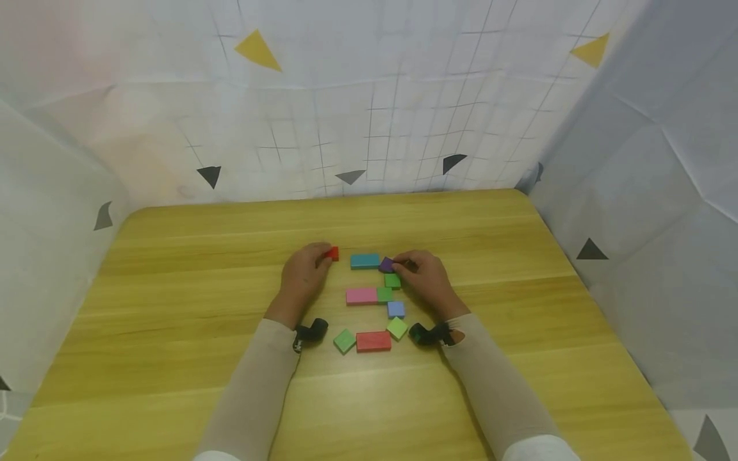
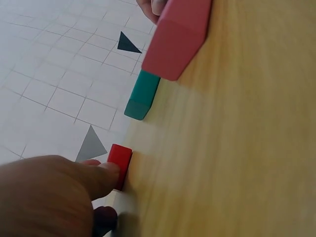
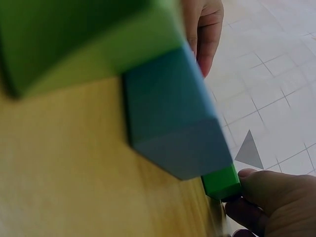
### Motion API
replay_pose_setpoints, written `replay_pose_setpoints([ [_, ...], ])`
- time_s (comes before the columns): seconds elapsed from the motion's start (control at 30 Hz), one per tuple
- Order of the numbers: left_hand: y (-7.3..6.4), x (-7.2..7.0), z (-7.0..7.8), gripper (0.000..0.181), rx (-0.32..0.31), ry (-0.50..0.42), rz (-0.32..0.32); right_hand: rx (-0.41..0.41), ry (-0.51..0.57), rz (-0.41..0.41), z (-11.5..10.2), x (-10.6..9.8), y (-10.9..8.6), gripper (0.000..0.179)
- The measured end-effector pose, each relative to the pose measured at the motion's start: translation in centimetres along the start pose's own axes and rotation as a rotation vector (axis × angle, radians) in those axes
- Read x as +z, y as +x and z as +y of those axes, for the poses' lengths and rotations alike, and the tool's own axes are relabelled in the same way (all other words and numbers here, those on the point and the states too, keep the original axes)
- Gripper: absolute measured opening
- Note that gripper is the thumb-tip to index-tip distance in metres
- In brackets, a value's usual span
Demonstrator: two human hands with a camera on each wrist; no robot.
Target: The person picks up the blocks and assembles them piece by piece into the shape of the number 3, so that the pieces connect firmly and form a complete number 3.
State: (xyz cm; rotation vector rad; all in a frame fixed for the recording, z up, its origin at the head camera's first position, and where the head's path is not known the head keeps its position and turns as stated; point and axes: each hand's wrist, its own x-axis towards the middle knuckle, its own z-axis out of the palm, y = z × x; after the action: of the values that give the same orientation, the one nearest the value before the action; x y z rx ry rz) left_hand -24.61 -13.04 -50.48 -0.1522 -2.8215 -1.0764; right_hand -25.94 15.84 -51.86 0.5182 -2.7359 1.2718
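Note:
At the left, my left hand point(image 1: 304, 272) pinches a small red block point(image 1: 334, 253) between thumb and fingers. In the left wrist view the thumb presses on the near side of this red block point(image 2: 120, 165). My right hand point(image 1: 425, 276) holds a small purple block point(image 1: 387, 264) at its fingertips, beside the right end of a long teal block point(image 1: 365, 261). Just below the purple one lies a green block point(image 1: 392, 282). The right wrist view has this green block point(image 3: 222, 182) right at the fingertips, with the purple one hidden.
A pink block point(image 1: 361, 296) lies end to end with another green block point(image 1: 384, 294). Nearer me are a blue block point(image 1: 396, 310), a tilted lime block point(image 1: 396, 328), a long red block point(image 1: 373, 341) and a turned light green block point(image 1: 344, 341). White sheeting point(image 1: 346, 128) hangs behind the wooden table point(image 1: 173, 269).

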Motion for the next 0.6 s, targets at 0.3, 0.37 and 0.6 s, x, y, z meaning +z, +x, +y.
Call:
replay_pose_setpoints([
  [0.3, -0.38, -0.10, -0.09, 0.032, -0.016, -0.071, -0.029, 0.013, -0.001, -0.001, -0.16, -0.06, -0.07, 0.020],
  [0.37, -0.40, -0.07, -0.12, 0.032, -0.011, -0.076, -0.039, 0.015, -0.003, -0.001, -0.26, -0.11, -0.09, 0.020],
  [0.6, -0.54, 0.09, -0.23, 0.032, 0.001, -0.088, -0.060, 0.037, 0.007, -0.008, -0.18, -0.10, -0.07, 0.020],
])
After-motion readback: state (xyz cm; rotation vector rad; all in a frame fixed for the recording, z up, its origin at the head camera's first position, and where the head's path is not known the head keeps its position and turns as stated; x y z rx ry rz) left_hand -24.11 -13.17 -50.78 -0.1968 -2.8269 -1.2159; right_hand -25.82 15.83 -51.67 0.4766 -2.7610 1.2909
